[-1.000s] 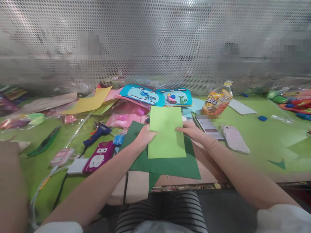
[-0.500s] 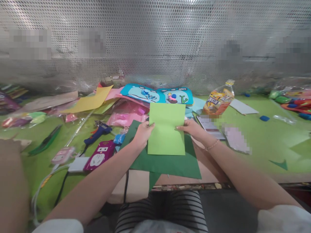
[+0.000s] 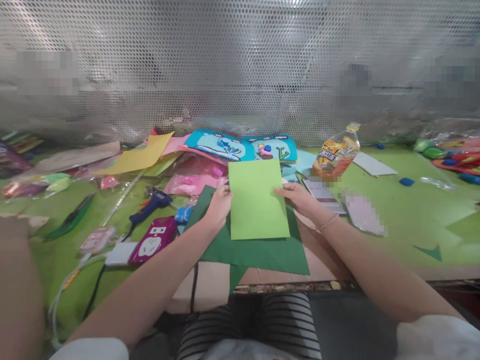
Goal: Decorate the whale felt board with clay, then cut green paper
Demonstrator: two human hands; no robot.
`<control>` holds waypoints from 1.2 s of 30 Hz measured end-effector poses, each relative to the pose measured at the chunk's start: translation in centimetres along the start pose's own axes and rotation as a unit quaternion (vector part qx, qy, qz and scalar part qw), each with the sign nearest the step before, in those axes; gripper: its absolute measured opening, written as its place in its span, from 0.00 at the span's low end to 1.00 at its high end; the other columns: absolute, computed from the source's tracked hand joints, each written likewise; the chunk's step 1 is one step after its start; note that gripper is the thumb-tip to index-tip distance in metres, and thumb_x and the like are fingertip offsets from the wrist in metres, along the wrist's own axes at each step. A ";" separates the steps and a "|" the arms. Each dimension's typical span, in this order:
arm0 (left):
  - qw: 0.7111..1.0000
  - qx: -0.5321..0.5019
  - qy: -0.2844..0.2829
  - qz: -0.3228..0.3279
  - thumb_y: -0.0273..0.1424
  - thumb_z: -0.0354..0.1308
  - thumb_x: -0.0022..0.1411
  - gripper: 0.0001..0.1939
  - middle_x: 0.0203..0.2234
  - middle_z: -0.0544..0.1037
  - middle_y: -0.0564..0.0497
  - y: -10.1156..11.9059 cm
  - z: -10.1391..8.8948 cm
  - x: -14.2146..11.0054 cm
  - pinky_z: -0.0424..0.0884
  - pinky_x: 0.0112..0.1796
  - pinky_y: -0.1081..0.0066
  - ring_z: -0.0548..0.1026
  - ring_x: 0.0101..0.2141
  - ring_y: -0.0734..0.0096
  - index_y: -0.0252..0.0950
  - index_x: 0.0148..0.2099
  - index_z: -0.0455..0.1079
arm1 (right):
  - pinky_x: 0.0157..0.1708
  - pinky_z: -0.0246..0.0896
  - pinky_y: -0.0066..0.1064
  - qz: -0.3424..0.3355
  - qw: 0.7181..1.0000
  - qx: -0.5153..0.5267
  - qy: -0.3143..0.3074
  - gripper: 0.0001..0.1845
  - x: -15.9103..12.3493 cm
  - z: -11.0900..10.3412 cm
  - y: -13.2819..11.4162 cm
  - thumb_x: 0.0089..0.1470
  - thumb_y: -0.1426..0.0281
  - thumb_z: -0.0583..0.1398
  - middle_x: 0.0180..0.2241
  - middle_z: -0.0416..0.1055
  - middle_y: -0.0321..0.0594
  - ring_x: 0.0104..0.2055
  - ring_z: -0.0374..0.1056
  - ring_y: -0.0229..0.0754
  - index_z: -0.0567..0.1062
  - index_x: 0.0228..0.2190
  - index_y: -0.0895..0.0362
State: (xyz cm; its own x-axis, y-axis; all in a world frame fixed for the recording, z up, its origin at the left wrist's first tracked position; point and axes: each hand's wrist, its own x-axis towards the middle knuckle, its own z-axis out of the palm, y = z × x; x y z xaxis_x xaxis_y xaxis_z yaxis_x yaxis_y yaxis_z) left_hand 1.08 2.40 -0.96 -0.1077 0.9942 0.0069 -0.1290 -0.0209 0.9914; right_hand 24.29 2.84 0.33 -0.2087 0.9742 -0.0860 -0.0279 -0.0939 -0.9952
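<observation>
A light green sheet of paper [image 3: 258, 205] is held up between my two hands, tilted slightly. My right hand [image 3: 298, 197] pinches its right edge, thumb on the front face. At the left edge, my left hand [image 3: 219, 205] is closed with curled fingers; its grip on the border is partly hidden. Below the sheet lies a larger dark green sheet [image 3: 258, 257], partly covered by it. Just behind stands a blue decorated panel [image 3: 240, 146] with cartoon figures and cloud shapes.
On the left lie a blue glue gun [image 3: 152, 206], a purple box [image 3: 155, 240], a green-handled cutter [image 3: 71, 220] and cables. Toward the right are a bottle of orange drink [image 3: 334, 155], a phone-like object [image 3: 363, 212] and a green scrap [image 3: 431, 252]. A perforated metal screen [image 3: 240, 65] rises behind.
The light green sheet has turned slightly, its top edge shifting left and its bottom edge right. My left thumb no longer shows over its front face.
</observation>
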 end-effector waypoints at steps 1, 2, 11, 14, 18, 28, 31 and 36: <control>1.000 -0.011 0.004 -0.006 0.22 0.54 0.52 0.05 0.27 0.74 0.51 -0.1 0.0 0.1 0.70 0.36 0.68 0.74 0.29 0.69 0.35 0.32 0.67 | 0.34 0.68 0.30 0.011 1.000 0.018 -0.007 0.16 -0.1 0.0 -0.2 0.36 0.60 0.71 0.26 0.77 0.38 0.29 0.71 0.38 0.78 0.25 0.58; 1.000 -0.019 0.010 -0.014 0.21 0.53 0.52 0.06 0.27 0.74 0.51 -0.2 0.0 0.2 0.70 0.36 0.68 0.74 0.30 0.69 0.35 0.33 0.66 | 0.34 0.68 0.28 0.020 0.999 0.032 -0.016 0.15 -0.2 0.1 -0.3 0.35 0.61 0.71 0.26 0.77 0.38 0.29 0.71 0.37 0.78 0.25 0.58; 1.000 0.005 0.008 -0.029 0.19 0.53 0.51 0.12 0.34 0.75 0.47 -0.2 0.1 0.4 0.71 0.39 0.65 0.74 0.32 0.68 0.35 0.40 0.64 | 0.33 0.68 0.25 0.024 0.997 0.048 -0.047 0.16 -0.3 0.2 -0.4 0.29 0.65 0.74 0.25 0.76 0.33 0.28 0.70 0.33 0.79 0.24 0.56; 0.995 0.099 -0.006 -0.006 0.22 0.61 0.49 0.21 0.45 0.72 0.42 -0.1 0.2 0.1 0.69 0.44 0.61 0.74 0.39 0.63 0.34 0.47 0.64 | 0.33 0.68 0.27 0.010 0.998 0.047 -0.049 0.16 -0.4 0.5 -0.5 0.29 0.65 0.74 0.24 0.76 0.34 0.27 0.70 0.34 0.79 0.24 0.56; 0.977 0.173 -0.116 0.045 0.35 0.69 0.46 0.35 0.56 0.63 0.37 0.0 0.4 -0.7 0.62 0.53 0.55 0.67 0.52 0.51 0.34 0.56 0.62 | 0.35 0.69 0.31 0.001 0.997 0.062 -0.052 0.19 -0.6 0.8 -0.6 0.29 0.65 0.74 0.28 0.78 0.37 0.28 0.72 0.37 0.79 0.28 0.56; 0.959 -0.041 -0.257 -0.108 0.30 0.73 0.38 0.47 0.48 0.74 0.38 1.9 1.3 -2.9 0.74 0.40 0.59 0.77 0.41 0.52 0.34 0.60 0.57 | 0.28 0.68 0.33 0.003 0.995 -0.074 -0.073 0.21 -1.5 2.6 -0.2 0.35 0.56 0.70 0.25 0.77 0.38 0.27 0.73 0.43 0.80 0.28 0.58; 0.964 -0.080 -0.196 -0.161 0.25 0.70 0.39 0.37 0.38 0.79 0.41 2.3 1.3 -2.8 0.76 0.36 0.59 0.79 0.33 0.56 0.32 0.53 0.65 | 0.26 0.68 0.30 0.005 0.998 -0.033 -0.048 0.18 -1.6 2.7 -0.3 0.37 0.55 0.69 0.23 0.77 0.37 0.25 0.72 0.40 0.79 0.25 0.57; 0.951 -0.222 -0.100 -0.192 0.27 0.62 0.48 0.15 0.30 0.80 0.44 3.4 0.8 -2.4 0.76 0.37 0.63 0.79 0.29 0.61 0.30 0.41 0.72 | 0.24 0.68 0.29 0.040 0.994 0.084 0.058 0.12 -1.5 1.7 -1.1 0.39 0.63 0.69 0.24 0.77 0.40 0.22 0.71 0.38 0.77 0.24 0.57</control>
State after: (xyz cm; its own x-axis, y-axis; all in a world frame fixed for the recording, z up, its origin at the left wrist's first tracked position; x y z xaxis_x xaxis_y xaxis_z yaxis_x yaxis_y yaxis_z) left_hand 1.63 0.02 2.52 0.2161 0.9366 -0.2757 -0.5287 0.3497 0.7734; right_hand 22.98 1.17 1.58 -0.1036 0.9782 -0.1799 -0.1798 -0.1963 -0.9639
